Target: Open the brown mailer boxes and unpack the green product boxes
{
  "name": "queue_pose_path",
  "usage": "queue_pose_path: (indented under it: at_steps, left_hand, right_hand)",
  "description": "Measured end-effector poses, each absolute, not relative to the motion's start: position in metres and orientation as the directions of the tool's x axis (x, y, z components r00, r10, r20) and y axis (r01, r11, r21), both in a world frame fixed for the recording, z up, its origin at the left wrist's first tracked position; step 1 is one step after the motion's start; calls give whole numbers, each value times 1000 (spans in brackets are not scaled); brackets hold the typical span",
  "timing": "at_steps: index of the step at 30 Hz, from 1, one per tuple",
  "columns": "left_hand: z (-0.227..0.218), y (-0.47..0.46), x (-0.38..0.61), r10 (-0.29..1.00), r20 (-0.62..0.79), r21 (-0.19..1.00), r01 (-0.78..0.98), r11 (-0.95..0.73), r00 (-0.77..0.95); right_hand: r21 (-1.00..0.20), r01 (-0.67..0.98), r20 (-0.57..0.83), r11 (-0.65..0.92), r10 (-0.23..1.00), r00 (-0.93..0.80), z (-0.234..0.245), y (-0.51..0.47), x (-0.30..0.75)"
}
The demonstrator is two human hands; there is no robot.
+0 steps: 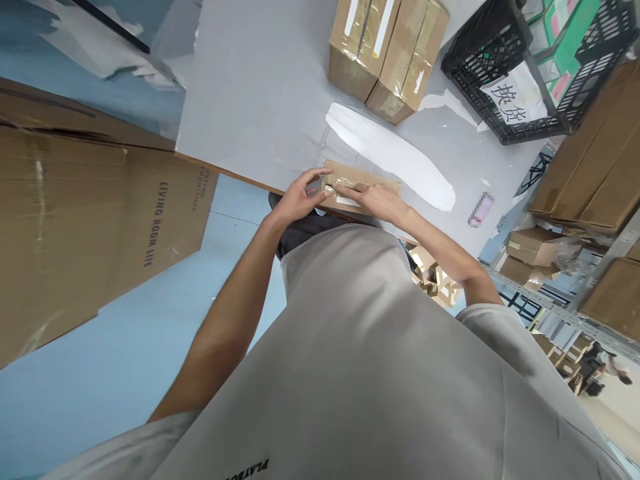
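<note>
A small flat cardboard box with shiny clear tape and a white label lies at the near edge of the grey table, just in front of my body. At its left end is my left hand, thumb and fingers curved around that end. My right hand rests over the box, index finger stretched along the taped top toward the left end. Its other fingers are curled under, and what they hold, if anything, is hidden. A small dark spot shows near the fingertip. Behind the box lies a long white sheet.
Taped cardboard boxes stand at the table's back. A black plastic crate with green-and-pink packs sits back right. Large cartons stand at left. Shelving with boxes is at right. A person is far right.
</note>
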State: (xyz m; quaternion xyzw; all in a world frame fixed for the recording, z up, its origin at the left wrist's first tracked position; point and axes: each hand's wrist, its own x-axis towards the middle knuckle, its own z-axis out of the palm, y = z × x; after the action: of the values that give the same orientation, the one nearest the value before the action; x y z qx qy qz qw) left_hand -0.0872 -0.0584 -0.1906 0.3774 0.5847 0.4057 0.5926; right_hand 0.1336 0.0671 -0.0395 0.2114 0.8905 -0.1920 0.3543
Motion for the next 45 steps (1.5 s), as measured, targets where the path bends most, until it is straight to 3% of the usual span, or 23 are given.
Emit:
queue_pose_path:
  at_steps: [17,25,31,37,41,45]
  left_hand:
    - [-190,-57,-85,918,-395,919,-36,394,-38]
    - [-192,-57,-83,915,-397,918,-16,397,-73]
    - [-194,-57,-79,911,-397,917,-7,399,-112]
    - [-191,-56,-77,897,-426,904,-30,426,-121]
    - [-196,-60,-88,872,-442,897,-68,438,-212]
    - [-209,-64,-110,827,-467,884,-145,444,-314]
  right_hand:
    - [-163,451,-688,878,226,-690,-33,70,109]
    - [-120,589,-750,799,315,-581,-25,80,189]
    - [-112,692,-716,713,425,-554,-22,80,260]
    - [-87,683,-750,725,403,-524,-12,78,266]
    - [-122,652,-718,748,387,-578,7,76,271]
    - [-244,739,-569,628,524,-634,-11,59,270]
